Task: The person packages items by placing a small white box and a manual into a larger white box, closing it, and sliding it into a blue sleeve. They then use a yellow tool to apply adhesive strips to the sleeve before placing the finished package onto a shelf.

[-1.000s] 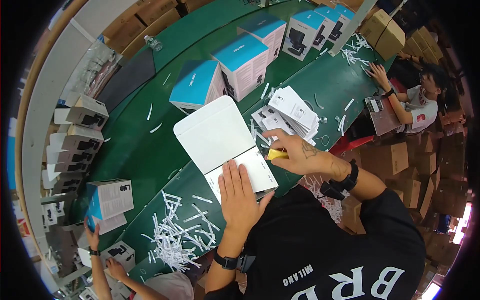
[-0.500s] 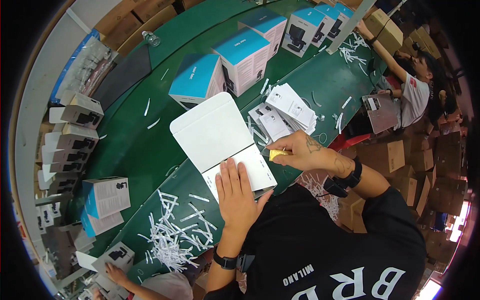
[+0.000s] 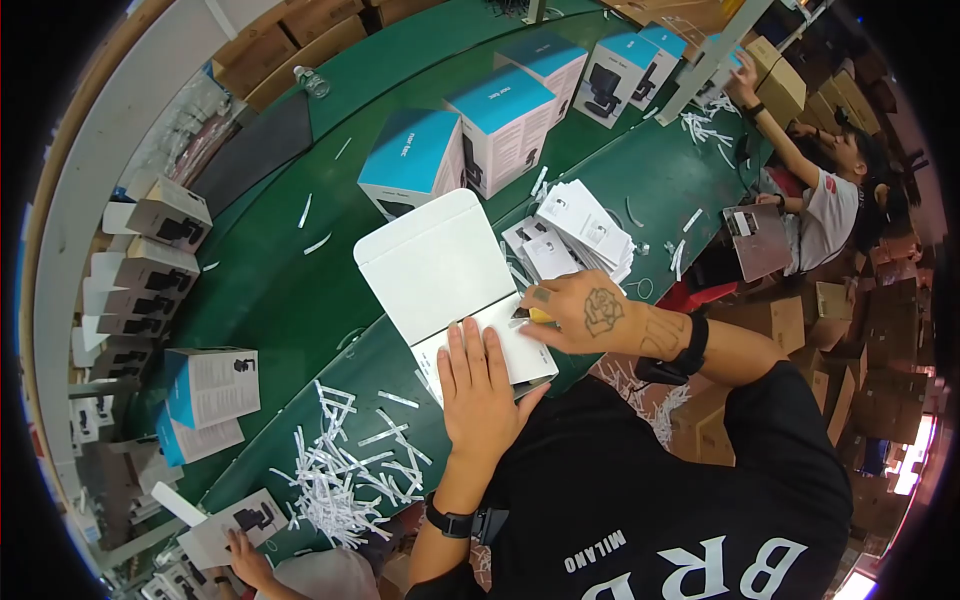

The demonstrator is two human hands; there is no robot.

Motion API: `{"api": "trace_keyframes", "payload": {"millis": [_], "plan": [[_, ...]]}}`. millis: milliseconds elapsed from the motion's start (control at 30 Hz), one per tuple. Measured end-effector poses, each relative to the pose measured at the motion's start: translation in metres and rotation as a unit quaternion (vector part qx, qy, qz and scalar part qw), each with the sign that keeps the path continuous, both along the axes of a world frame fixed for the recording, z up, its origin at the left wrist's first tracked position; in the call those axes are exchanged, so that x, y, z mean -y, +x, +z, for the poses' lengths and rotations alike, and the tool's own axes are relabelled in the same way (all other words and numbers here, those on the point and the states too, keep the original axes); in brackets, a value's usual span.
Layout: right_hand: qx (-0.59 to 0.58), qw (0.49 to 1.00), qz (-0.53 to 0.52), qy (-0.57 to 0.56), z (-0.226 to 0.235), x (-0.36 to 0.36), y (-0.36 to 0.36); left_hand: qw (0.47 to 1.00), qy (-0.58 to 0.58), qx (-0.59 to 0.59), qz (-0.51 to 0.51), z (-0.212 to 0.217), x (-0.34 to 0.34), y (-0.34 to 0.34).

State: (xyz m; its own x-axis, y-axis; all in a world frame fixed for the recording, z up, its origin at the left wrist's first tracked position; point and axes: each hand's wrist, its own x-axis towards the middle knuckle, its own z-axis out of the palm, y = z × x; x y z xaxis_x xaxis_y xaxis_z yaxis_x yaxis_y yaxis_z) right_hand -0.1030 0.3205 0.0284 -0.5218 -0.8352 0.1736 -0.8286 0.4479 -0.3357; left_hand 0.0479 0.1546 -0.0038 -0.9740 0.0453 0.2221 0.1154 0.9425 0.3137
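A white carton (image 3: 436,262) stands in front of me with its lid folded back away from me. My left hand (image 3: 478,385) lies flat on the carton's white inner panel, fingers stretched out and thumb over the near edge. My right hand (image 3: 592,312) is closed round a small yellow object (image 3: 541,315) at the panel's right side; fingers cover most of it, and its kind is unclear. Just beyond that hand lies a stack of white printed leaflets (image 3: 585,222).
Blue-and-white product boxes (image 3: 505,100) stand along the green table (image 3: 300,290). White paper strips (image 3: 335,475) lie heaped to the left. A co-worker's hand (image 3: 245,560) touches a carton at lower left; another person (image 3: 830,210) sits at right. A metal post (image 3: 700,75) rises far right.
My right hand has moved left onto the carton panel and turned, hiding more of the yellow object. My left hand stays flat. The lower-left co-worker's carton has shifted, and the right-hand person's raised arm has moved.
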Motion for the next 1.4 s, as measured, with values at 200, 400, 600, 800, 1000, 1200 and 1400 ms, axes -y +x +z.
{"api": "trace_keyframes", "payload": {"millis": [200, 400, 600, 800, 1000, 1200, 1400], "plan": [[-0.046, 0.999, 0.007, 0.009, 0.000, 0.001, 0.001, 1.000, 0.011, -0.010, 0.001, -0.002, 0.003, 0.004], [0.625, 0.775, 0.064, 0.065, 0.053, -0.062, -0.008, 0.999, 0.028, 0.007, -0.015, 0.010, 0.011, 0.009], [0.124, 0.939, -0.009, 0.320, 0.065, -0.050, -0.006, 0.997, -0.006, 0.017, -0.074, 0.003, 0.017, 0.036], [0.227, 0.970, 0.069, -0.060, 0.048, 0.083, 0.047, 0.993, -0.037, -0.066, -0.095, -0.030, 0.018, 0.046], [0.193, 0.981, -0.020, -0.022, 0.005, 0.092, 0.055, 0.965, 0.003, -0.222, -0.139, -0.045, 0.034, 0.045], [0.359, 0.928, -0.092, -0.046, -0.003, 0.097, 0.059, 0.966, 0.047, -0.213, -0.136, -0.046, 0.033, 0.043], [0.071, 0.993, 0.030, -0.085, -0.022, 0.093, 0.068, 0.962, 0.058, -0.220, -0.153, -0.055, 0.035, 0.043]]}}
